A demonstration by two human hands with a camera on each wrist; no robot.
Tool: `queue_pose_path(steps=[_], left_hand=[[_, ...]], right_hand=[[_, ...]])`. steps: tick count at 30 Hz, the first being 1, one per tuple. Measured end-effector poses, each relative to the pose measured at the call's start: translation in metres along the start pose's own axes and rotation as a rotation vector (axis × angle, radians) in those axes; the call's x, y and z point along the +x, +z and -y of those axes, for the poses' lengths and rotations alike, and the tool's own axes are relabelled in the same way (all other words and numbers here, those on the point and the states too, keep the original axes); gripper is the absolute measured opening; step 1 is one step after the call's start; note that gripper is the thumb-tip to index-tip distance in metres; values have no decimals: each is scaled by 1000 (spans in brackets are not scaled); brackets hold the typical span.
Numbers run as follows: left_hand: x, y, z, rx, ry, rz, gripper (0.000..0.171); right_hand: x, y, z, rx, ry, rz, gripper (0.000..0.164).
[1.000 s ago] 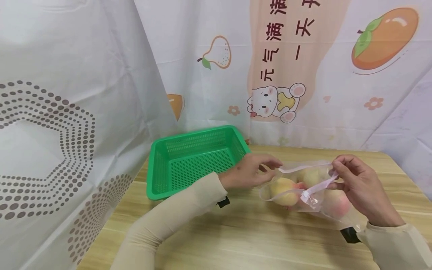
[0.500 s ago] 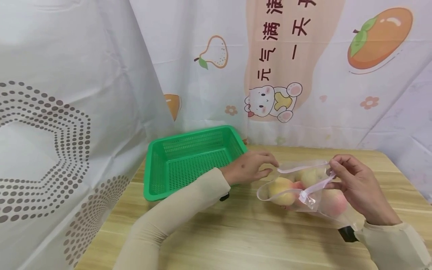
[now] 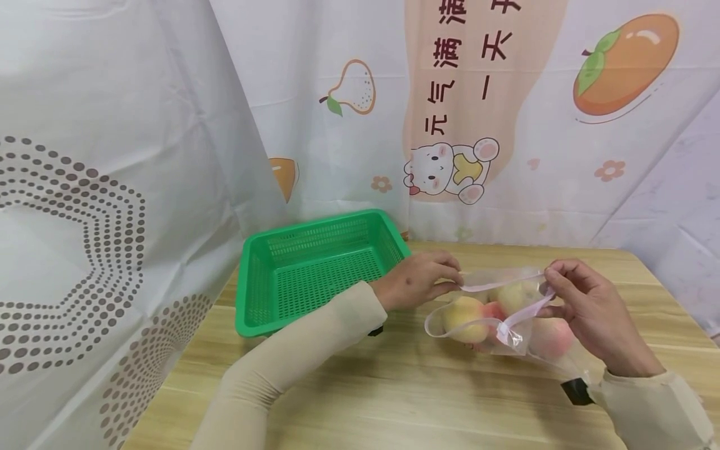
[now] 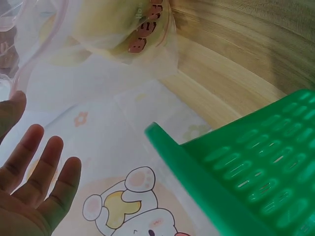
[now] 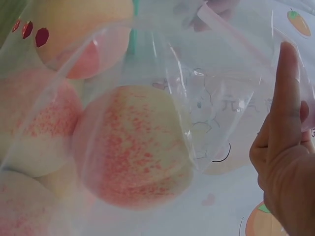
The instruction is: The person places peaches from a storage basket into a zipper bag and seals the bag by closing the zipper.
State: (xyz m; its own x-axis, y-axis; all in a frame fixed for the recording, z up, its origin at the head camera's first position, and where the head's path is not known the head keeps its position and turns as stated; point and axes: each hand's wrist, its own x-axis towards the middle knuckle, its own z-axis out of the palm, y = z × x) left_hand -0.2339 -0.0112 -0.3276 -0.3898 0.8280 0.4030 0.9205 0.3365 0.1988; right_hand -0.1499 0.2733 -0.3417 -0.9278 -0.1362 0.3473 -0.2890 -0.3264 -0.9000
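A clear zipper bag with a pale pink rim lies on the table and holds several peaches, one of them yellowish near the mouth. In the right wrist view a red-speckled peach fills the middle behind the film. My left hand is at the far left corner of the mouth. There the rim meets its thumb, while the other fingers are spread. My right hand pinches the rim's right end between thumb and forefinger. The mouth gapes between both hands, the small white slider hanging on its near side.
Left of the bag stands a green plastic basket with perforated walls, its right side close beside my left hand. The wooden table ends at a printed cloth behind, and another cloth hangs at the left.
The fingers of my left hand have drawn closer together at the bag's rim. The head view has swung slightly right. My right hand keeps its pinch.
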Motion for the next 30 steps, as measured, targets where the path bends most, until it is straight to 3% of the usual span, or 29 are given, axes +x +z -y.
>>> queue_pose_path(steps=[6, 11, 16, 18, 20, 23, 26, 30], left_hand=[[-1, 3, 1, 2, -15, -44, 12], [-2, 4, 1, -4, -62, -66, 13], [-3, 4, 2, -13, -87, -84, 13], [-3, 5, 3, -10, -89, -92, 13], [-3, 6, 3, -12, -93, -96, 12], [-3, 6, 3, -13, -105, -99, 13], [-3, 5, 3, -12, -124, -98, 13], [-3, 5, 2, -12, -140, -97, 14]], right_hand=[[-7, 1, 0, -54, -10, 9, 30], [-19, 7, 3, -205, -45, -14, 38], [-30, 20, 0, -418, -235, -26, 48], [-36, 24, -3, -614, -317, -30, 44], [-41, 28, -8, -814, -402, -41, 30], [-50, 34, -18, -1066, -529, -106, 54], [-56, 41, -27, -1147, -592, -166, 75], [-59, 48, -33, -1203, -667, -185, 72]])
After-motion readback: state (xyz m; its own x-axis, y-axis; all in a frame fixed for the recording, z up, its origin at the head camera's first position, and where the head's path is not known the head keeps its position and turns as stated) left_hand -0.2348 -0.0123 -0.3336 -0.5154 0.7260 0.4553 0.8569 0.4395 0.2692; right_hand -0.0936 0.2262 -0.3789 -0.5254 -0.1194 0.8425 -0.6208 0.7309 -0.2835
